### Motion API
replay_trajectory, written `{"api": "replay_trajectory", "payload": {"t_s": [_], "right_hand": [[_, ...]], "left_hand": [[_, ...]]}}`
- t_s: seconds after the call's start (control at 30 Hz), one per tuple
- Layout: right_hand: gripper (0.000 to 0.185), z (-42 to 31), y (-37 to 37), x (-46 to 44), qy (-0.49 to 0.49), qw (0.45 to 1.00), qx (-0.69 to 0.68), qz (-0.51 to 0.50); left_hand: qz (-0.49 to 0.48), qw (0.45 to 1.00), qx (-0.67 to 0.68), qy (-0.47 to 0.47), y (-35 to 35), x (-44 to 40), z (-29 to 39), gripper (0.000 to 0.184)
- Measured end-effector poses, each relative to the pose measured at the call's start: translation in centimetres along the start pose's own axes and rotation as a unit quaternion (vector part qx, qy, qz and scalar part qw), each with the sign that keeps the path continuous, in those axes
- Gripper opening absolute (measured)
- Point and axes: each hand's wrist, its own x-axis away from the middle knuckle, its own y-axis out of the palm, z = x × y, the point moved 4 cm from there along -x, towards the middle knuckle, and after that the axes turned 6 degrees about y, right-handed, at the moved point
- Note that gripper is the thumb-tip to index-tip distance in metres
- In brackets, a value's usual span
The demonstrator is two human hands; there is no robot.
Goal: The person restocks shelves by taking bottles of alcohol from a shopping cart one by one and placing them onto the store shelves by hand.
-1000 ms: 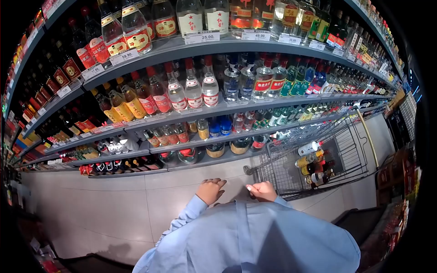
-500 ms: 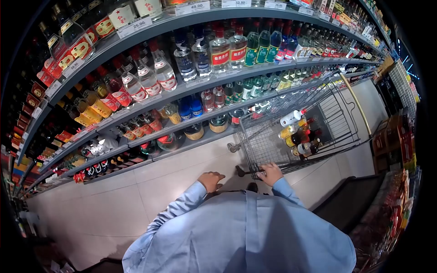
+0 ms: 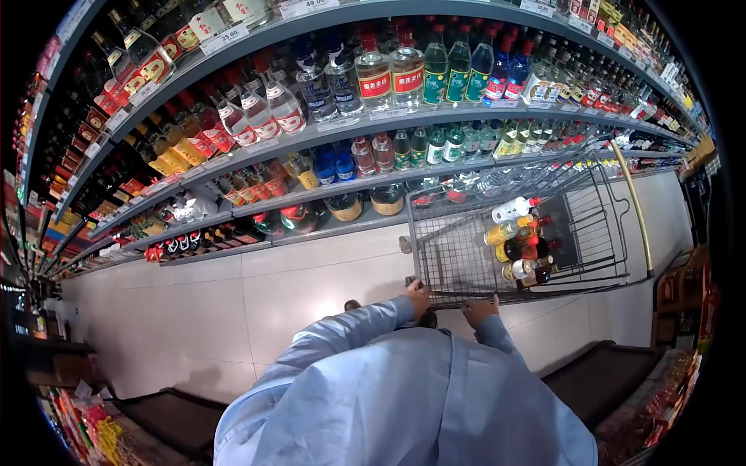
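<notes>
My left hand [image 3: 418,295] is closed round the near left corner of a wire shopping cart [image 3: 451,252]. On the cart's near side rim, a little to the right, my right hand [image 3: 481,311] has its fingers curled over the bar, partly out of sight. Inside the basket several bottles lie on their sides: a white bottle [image 3: 513,210] with a red cap, a yellow-labelled bottle [image 3: 505,232], and darker bottles [image 3: 519,269] nearer to me.
Long shelves [image 3: 326,124] of liquor bottles curve across the far side, with price tags [image 3: 224,37] on their edges. The cart's yellow handle [image 3: 633,206] is at the right. Dark low display platforms [image 3: 598,373] flank me on the tiled floor [image 3: 179,311].
My left hand has moved right from free air onto the cart's corner. My right hand has shifted right along the rim. The view has turned slightly, and the bottles still lie in the cart.
</notes>
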Motion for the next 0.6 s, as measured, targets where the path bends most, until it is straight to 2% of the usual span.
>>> {"api": "replay_trajectory", "payload": {"t_s": [0.1,0.13,0.23,0.27,0.33,0.4,0.5,0.6], "right_hand": [[0.034,1.6,0.4,-1.7,-0.008,0.999,0.0,-0.038],[0.033,2.3,0.3,-2.1,-0.01,1.0,0.019,-0.02],[0.033,4.6,-0.2,-2.9,-0.002,0.998,0.055,-0.018],[0.035,5.6,-0.4,-2.8,-0.016,0.998,0.048,-0.029],[0.037,7.3,-0.2,-3.2,0.015,0.999,0.014,-0.045],[0.038,7.4,-0.3,-2.8,0.022,0.997,0.01,-0.07],[0.038,8.1,2.5,-4.7,-0.036,0.996,0.003,-0.085],[0.04,7.6,2.7,-4.6,-0.017,0.995,0.031,-0.098]], "left_hand": [[-0.073,0.997,0.02,-0.034,-0.7,-0.7,-0.1,0.029],[-0.092,0.994,0.031,-0.047,-0.8,-0.8,-0.2,0.028],[-0.04,0.994,0.07,-0.07,-0.9,-0.4,0.0,0.027],[-0.029,0.994,0.07,-0.084,-0.9,-0.5,0.1,0.027],[-0.007,0.991,0.073,-0.115,-0.9,-0.3,0.2,0.025],[-0.053,0.989,0.056,-0.126,-1.1,-0.5,0.2,0.024],[-0.088,0.987,0.041,-0.129,-1.3,-0.4,0.6,0.026],[-0.182,0.972,0.052,-0.14,-3.4,-0.1,0.8,0.031]]}}
